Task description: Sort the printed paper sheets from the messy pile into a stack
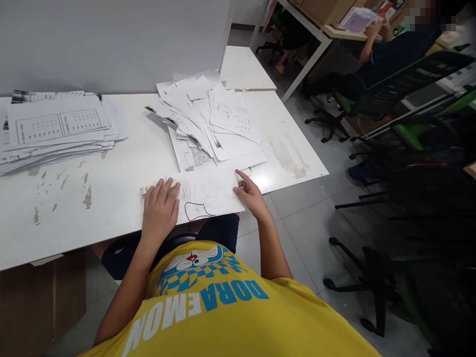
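A white sheet of paper [223, 194] with pencil scribbles and a black outlined shape lies at the front edge of the white table. My left hand [159, 204] rests flat on its left part, fingers stretched out. Under and beside those fingers shows a pale beige object [144, 190], mostly covered, whose kind I cannot make out. At the sheet's right edge is my right hand [251, 194], its thumb on the paper, index finger extended along the edge and the other fingers curled. Just beyond the sheet spreads a messy pile of papers [238, 116], some printed, some drawn on.
A neater stack of printed papers [55, 124] sits on the left of the table [111, 198]. A grey partition [111, 44] rises behind. To the right are office chairs [372, 277] on a tiled floor, and a seated person [401, 49] at another desk with a cardboard box [320, 10].
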A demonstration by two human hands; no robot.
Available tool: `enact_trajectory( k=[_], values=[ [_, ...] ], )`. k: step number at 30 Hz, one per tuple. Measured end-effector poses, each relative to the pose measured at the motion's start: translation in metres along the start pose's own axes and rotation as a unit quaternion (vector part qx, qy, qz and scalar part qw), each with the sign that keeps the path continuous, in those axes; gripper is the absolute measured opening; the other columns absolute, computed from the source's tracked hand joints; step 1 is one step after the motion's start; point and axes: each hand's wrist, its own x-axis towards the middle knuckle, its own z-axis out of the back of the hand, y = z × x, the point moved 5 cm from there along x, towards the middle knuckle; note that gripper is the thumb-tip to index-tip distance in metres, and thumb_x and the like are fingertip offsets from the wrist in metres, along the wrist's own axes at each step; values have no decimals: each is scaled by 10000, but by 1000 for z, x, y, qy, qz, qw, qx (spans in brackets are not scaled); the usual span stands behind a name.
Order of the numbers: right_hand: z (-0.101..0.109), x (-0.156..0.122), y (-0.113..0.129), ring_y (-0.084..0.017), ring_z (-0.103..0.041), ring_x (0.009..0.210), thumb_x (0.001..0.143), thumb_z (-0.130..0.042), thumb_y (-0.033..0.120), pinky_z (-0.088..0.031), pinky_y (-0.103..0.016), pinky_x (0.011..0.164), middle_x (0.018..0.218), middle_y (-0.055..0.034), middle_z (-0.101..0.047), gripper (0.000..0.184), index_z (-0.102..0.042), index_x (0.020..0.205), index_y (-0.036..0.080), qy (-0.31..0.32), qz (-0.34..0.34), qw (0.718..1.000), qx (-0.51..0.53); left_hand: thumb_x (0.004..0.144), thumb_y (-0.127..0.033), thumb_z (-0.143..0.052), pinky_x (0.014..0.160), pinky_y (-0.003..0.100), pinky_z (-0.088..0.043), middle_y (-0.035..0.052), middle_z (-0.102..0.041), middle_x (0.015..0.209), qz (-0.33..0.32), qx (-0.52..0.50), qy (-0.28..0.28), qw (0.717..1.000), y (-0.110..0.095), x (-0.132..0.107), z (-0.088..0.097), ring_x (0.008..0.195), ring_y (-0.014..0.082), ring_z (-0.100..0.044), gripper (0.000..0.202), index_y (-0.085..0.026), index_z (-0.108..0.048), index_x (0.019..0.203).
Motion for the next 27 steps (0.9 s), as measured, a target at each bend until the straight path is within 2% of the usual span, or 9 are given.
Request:
enact_trajectory(
  k=[12,27],
  values=[
    [0,0,0,-129,-451,709,809,-622,352,-406,-276,652,844,18,-517,710,-453,1494,275,3,-4,1000,1,966,-229,-422,1205,514,-275,101,-503,1502,-15,23,-14,1000,-1,0,0,1463,282,-361,501,-239,-457,1466],
    [-2,1,-2,-146,-490,739,804,-634,342,-437,-294,687,843,9,-569,683,-482,1468,289,3,1,1000,15,966,-265,-430,1209,504,-268,94,-509,1501,-6,8,-13,1000,0,0,1,1460,283,-371,495,-241,-474,1459]
  ],
)
